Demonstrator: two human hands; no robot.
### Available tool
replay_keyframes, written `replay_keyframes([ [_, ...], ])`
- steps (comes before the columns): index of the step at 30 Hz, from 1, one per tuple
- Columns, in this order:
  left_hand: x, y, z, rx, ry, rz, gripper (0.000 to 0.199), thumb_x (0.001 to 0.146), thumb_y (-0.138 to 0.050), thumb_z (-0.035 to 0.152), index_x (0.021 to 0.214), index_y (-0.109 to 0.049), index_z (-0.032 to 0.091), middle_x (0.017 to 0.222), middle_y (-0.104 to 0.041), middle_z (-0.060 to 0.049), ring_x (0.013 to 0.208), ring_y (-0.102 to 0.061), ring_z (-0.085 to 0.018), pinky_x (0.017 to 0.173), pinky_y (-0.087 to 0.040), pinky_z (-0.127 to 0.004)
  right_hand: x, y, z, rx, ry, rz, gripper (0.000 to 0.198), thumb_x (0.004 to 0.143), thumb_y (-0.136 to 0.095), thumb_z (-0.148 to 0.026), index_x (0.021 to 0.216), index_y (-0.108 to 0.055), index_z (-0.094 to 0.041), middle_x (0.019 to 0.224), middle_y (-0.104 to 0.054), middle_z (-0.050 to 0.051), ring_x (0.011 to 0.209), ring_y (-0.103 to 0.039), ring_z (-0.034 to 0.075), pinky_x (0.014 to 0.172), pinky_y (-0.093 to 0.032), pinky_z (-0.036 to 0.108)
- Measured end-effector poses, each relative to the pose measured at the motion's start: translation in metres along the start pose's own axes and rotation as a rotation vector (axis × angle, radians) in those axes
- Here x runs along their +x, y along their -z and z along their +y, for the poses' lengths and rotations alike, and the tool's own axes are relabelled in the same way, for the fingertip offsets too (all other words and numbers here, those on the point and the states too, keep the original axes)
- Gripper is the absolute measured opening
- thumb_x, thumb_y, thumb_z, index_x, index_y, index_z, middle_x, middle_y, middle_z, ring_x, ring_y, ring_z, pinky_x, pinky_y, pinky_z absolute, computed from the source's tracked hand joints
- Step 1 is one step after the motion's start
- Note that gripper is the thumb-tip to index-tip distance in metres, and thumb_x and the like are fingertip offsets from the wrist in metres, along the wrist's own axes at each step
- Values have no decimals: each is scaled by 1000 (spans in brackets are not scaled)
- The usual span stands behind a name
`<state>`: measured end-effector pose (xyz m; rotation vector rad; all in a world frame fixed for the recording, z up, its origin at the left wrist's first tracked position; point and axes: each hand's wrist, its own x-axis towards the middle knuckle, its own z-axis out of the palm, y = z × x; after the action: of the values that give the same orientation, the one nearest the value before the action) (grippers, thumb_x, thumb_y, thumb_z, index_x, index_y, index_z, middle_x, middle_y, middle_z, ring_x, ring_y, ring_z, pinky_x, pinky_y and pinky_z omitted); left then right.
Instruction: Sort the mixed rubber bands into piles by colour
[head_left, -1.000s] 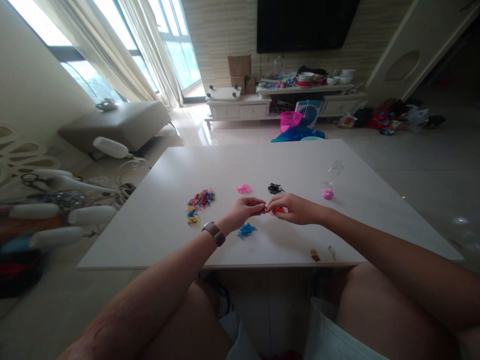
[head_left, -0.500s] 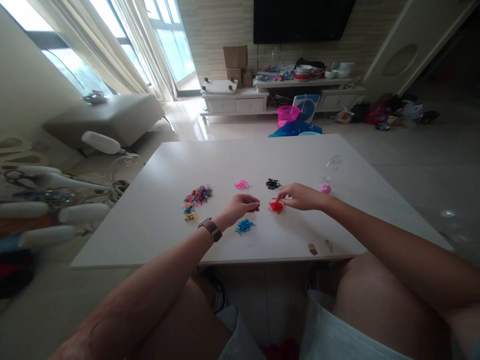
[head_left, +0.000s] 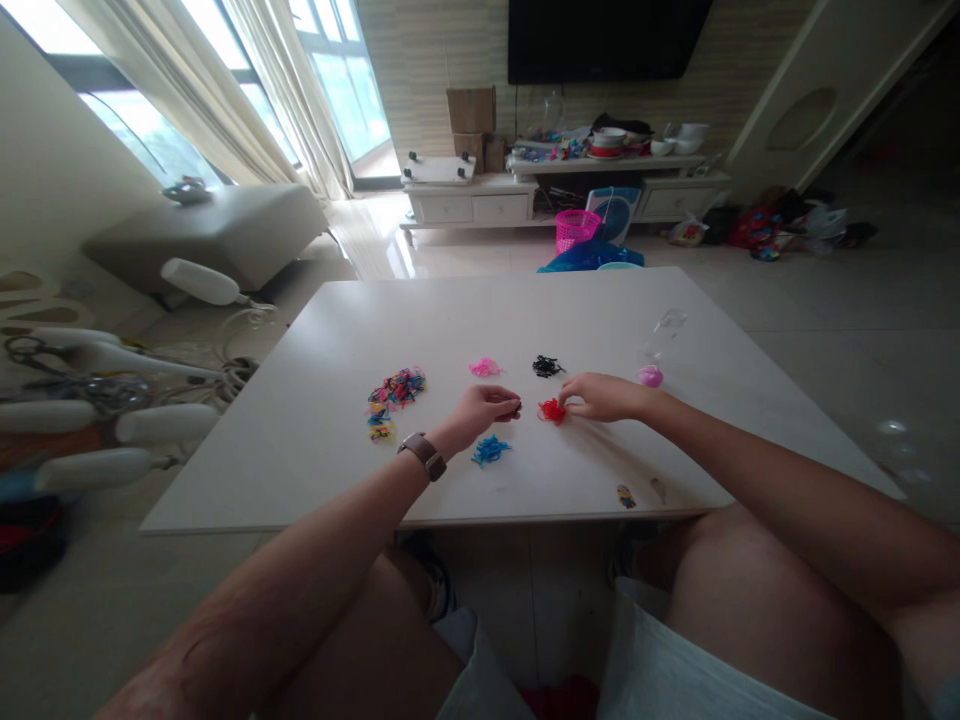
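The right hand [head_left: 600,397] has settled against the red bands [head_left: 552,410].

Window daylight, blurred warped edges

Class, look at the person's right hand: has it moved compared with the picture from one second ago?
Yes. The right hand has drawn away from the left hand, rightward toward the black pile, fingertips at the red pile.

Both forearms reach forward, left hand [head_left: 484,408] loosely curled, right hand [head_left: 600,397] with fingers pinched together, palms down.
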<state>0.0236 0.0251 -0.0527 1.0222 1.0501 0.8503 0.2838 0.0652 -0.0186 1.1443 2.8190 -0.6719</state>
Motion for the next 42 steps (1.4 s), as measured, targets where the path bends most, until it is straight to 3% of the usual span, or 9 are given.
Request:
replay_keyframes([
  [5,0,0,-1,1,0,-13,31,67,-89,32,82,-74,10,77,-74,-9,72,-69,-15,76,-55,-31,-2,7,-19,106,93,140,20,87,-62,-19,100,-77,-22,108,-73,8,92,-68,23,85,-50,34],
  [11,-4,-5,-2,-10,1,-33,32,68,-88,33,84,-74,9,75,-74,-9,72,-69,-16,79,-54,-32,-2,9,-49,205,295,102,34,87,-58,-12,115,-74,-24,120,-68,8,102,-67,21,93,-50,34],
  [18,-7,-4,-2,-21,3,-68,37,67,-90,36,83,-71,9,76,-74,-11,74,-70,-16,80,-54,-31,-2,1,-56,276,272,104,37,87,-58,-11,119,-72,-25,115,-68,7,95,-67,18,82,-53,30],
  [23,-7,0,-2,-41,11,-68,37,66,-91,35,83,-71,10,77,-75,-10,75,-71,-16,81,-55,-32,0,-4,-54,297,273,118,36,88,-60,-12,120,-71,-24,118,-67,8,97,-67,18,82,-54,29],
  [32,-6,2,-3,-31,36,13,32,69,-89,32,80,-69,10,78,-75,-12,76,-72,-18,80,-57,-33,4,-4,-49,286,299,162,28,89,-58,-16,112,-75,-22,110,-70,8,89,-68,18,80,-54,30],
  [36,-1,7,-2,-4,21,137,27,68,-88,27,77,-70,10,75,-73,-9,70,-70,-16,73,-56,-30,7,-1,-27,250,173,253,24,88,-59,-18,105,-76,-20,106,-71,8,90,-67,19,80,-53,31],
  [39,4,10,-1,-7,13,202,23,69,-87,24,75,-70,10,72,-71,-7,66,-69,-14,71,-55,-28,12,-5,2,165,-7,383,25,86,-57,-15,104,-74,-19,108,-70,8,97,-66,21,88,-52,35],
  [42,7,12,0,-32,10,240,20,69,-86,21,76,-71,10,73,-71,-7,66,-69,-14,72,-55,-28,19,-14,29,78,-87,449,29,85,-57,-14,108,-72,-18,112,-70,10,108,-63,26,99,-49,41],
])
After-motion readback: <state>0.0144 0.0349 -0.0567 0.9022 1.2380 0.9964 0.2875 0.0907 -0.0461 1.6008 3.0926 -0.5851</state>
